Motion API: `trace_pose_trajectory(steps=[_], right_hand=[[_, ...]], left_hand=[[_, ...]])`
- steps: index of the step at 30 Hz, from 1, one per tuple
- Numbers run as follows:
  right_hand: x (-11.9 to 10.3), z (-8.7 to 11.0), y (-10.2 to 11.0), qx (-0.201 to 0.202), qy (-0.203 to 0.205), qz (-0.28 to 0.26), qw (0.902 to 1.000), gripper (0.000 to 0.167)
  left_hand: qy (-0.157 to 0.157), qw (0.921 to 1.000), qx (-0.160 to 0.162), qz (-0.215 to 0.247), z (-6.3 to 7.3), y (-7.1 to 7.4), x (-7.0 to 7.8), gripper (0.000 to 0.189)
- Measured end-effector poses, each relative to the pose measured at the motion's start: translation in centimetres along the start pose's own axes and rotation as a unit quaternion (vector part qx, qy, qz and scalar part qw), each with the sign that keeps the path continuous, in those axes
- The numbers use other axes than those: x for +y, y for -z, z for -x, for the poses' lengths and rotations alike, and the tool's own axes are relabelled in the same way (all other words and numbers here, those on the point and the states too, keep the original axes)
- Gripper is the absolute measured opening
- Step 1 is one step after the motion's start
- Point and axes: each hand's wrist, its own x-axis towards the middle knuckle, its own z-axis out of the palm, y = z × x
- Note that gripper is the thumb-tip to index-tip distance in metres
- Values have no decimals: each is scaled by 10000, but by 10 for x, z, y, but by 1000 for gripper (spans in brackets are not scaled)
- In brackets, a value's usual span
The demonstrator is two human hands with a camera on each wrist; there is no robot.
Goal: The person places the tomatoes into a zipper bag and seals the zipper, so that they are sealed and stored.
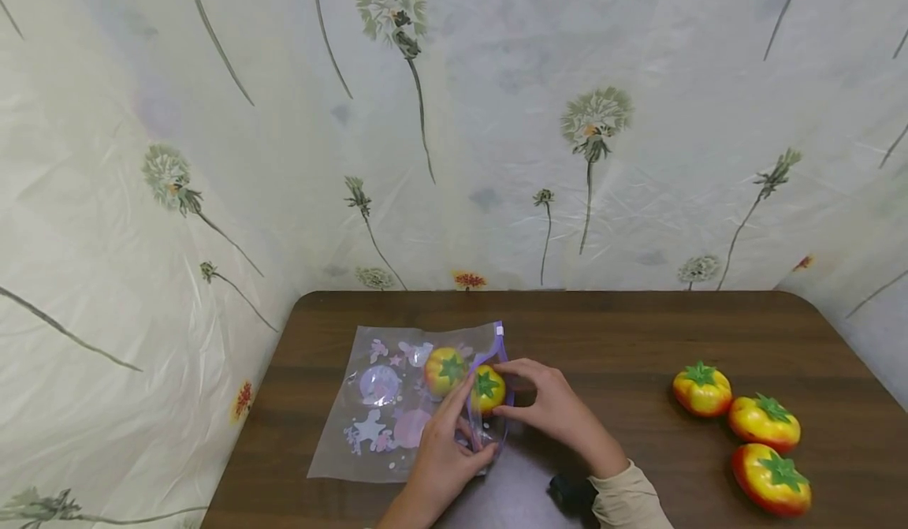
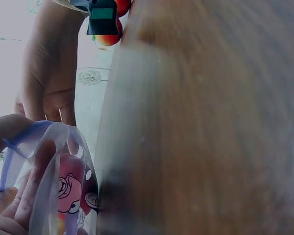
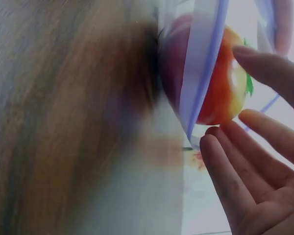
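Here, we observe the right hand (image 1: 549, 404) pinching a yellow-red fruit (image 1: 488, 391) between thumb and fingers at the mouth of the clear zip bag (image 1: 393, 403). We find the left hand (image 1: 447, 452) gripping the bag beside that opening. A second fruit (image 1: 443, 371) lies inside; three more fruits (image 1: 753, 425) rest on the wooden table (image 1: 603, 325), well apart, to the right.

No lettering, label, brand, number or sign can be read on the bag (image 1: 379, 385) or elsewhere.
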Motion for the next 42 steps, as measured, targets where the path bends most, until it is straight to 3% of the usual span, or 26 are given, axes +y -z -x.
trace_pose_trajectory(steps=[5, 14, 21, 29, 33, 37, 42], right_hand=[[2, -1, -3, -27, 45, -17, 10000, 50], [-2, -7, -15, 283, 213, -157, 9992, 48], [-4, -8, -19, 115, -8, -526, 9985, 46], [-6, -9, -19, 288, -67, 146, 9995, 47], [-5, -8, -19, 286, -23, 109, 9995, 48], [-4, -9, -20, 282, 188, -37, 9994, 50], [0, -10, -20, 411, 474, 280, 9976, 50]], left_hand=[[-94, 9999, 41, 17, 0, -1, -1, 98], [-238, 9995, 88, 171, 1, 0, -2, 99], [-249, 9995, 91, 147, 1, -1, -3, 99], [-328, 9993, 135, 155, 0, -2, -4, 100], [-347, 9992, 120, 172, 0, -2, -5, 100], [-350, 9992, 113, 127, 0, -2, -4, 100], [-290, 9995, 81, 109, 0, -1, -4, 100]])
